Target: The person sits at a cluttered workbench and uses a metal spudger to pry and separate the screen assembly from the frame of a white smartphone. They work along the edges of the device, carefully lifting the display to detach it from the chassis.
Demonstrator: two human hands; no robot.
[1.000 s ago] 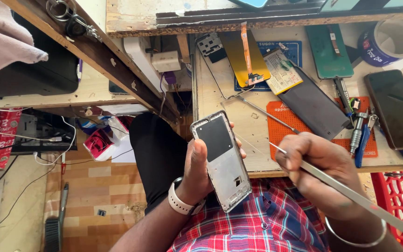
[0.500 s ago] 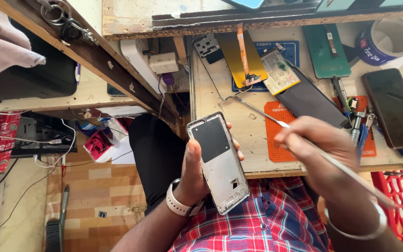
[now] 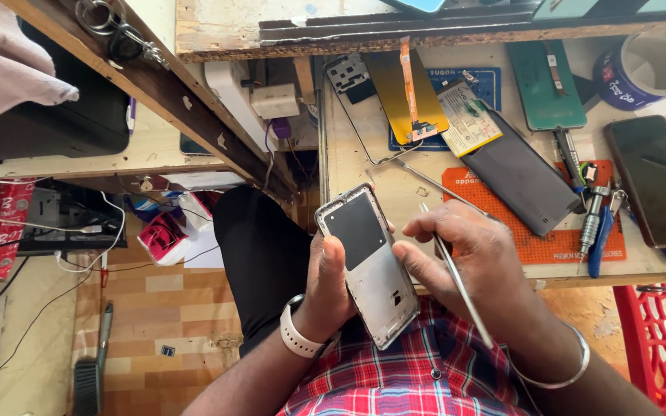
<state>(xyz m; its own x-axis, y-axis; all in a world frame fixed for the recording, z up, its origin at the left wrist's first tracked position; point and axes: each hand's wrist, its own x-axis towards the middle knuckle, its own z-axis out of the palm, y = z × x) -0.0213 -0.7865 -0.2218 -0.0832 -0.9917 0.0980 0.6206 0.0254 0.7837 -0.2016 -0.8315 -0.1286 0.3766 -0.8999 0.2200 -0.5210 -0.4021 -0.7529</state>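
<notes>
— See how the left hand (image 3: 331,285) cups that opened phone frame (image 3: 368,262)? Fingers wrapped round its back, thumb laid over the front edge, so it sits tilted above the lap, just off the near edge of the workbench (image 3: 364,166).

— And the right hand (image 3: 468,258)?

— Closed in a pen grip on thin metal tweezers (image 3: 456,281), the tip up near the frame's upper right side, the long end running back along the wrist. I'd say the trick here is a light touch: keep the frame braced against the palm, rest the tweezer hand against it for steadiness, and work the tip shallow so nothing slips and scratches.

— What does the frame look like from where you stand?

— Silvery metal shell, screen off, a dark rectangular pad filling the upper half and bare plate with small cut-outs below. No battery in it, as far as I can tell.

— And around them?

— On the bench, a dark slab of a phone part (image 3: 518,181) lies across an orange mat (image 3: 549,231), a yellow-backed display panel (image 3: 406,92) with an orange ribbon beyond it, screwdrivers (image 3: 591,212) to the right, another dark phone (image 3: 655,181), and a roll of tape (image 3: 645,69) in the far corner.
</notes>
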